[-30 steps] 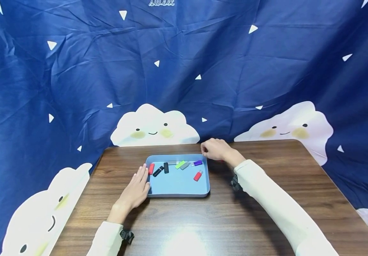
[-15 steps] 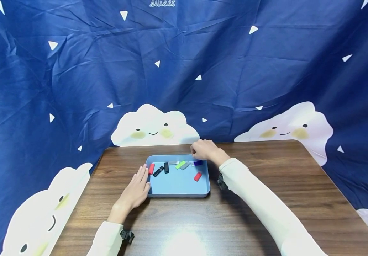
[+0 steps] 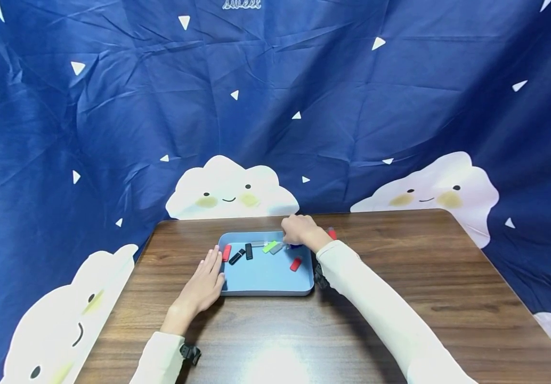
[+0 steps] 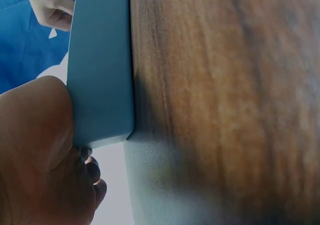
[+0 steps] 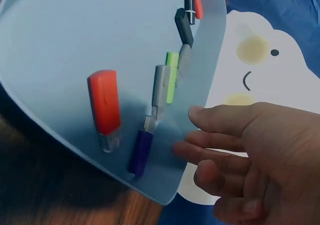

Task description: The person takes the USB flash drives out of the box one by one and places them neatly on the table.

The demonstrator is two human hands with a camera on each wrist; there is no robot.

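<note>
A light blue tray (image 3: 262,277) lies on the wooden table with several USB sticks in it. They are red (image 3: 226,253), black (image 3: 237,256), green (image 3: 269,247), grey (image 3: 277,248) and another red (image 3: 296,264). My left hand (image 3: 204,281) lies flat on the table, fingers straight, against the tray's left wall (image 4: 100,75). My right hand (image 3: 297,231) hovers over the tray's far right corner, above the purple stick (image 5: 141,152). In the right wrist view its loosely bent fingers (image 5: 215,152) hold nothing, just beside the grey stick (image 5: 161,85).
A small red piece (image 3: 332,233) lies on the table just right of the tray's far corner. The wooden table (image 3: 400,277) is backed by a dark blue cloth with white clouds (image 3: 232,189).
My right hand has moved left, from beyond the tray's far right corner to over the sticks in that corner, uncovering the red piece on the table. The left hand has stayed put.
</note>
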